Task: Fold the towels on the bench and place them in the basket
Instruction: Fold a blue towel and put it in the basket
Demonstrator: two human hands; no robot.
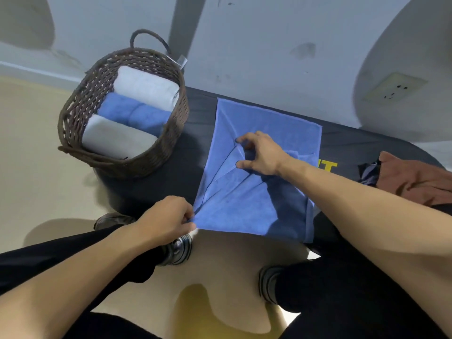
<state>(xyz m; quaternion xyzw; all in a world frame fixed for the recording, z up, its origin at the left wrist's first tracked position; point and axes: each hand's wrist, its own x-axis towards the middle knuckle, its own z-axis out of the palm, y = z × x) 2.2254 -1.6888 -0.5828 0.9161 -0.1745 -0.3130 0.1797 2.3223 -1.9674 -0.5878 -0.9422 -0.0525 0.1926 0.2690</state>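
The blue towel [256,148] lies spread across the dark bench [186,152], its near edge hanging a little over the bench's front toward the person; the left hand [166,218] is closed on the towel's near left corner, thumb and fingers pinched over the cloth, and creases fan out from that pinch up toward the other hand; the right hand [259,155] sits on the towel's middle with thumb and forefinger curled around a raised fold, but whether they truly nip the cloth or only press beside it I cannot tell; the towel looks light, soft and limp, a terry or microfibre weave that should drape and wrinkle rather than hold a line, so it will likely sag between the two grips and want tension to lie flat; it seems neither slippery nor fragile, and the hemmed corners and edges look the surest places to take hold, since a pinch mid-cloth only gathers a ridge; left of the left hand's grip and farther off stands the woven basket [80,104] on the bench end, already holding a white rolled towel [146,86], a blue rolled towel [132,113] and another white one [115,138]; well right of the right hand lies a brown cloth [415,179]
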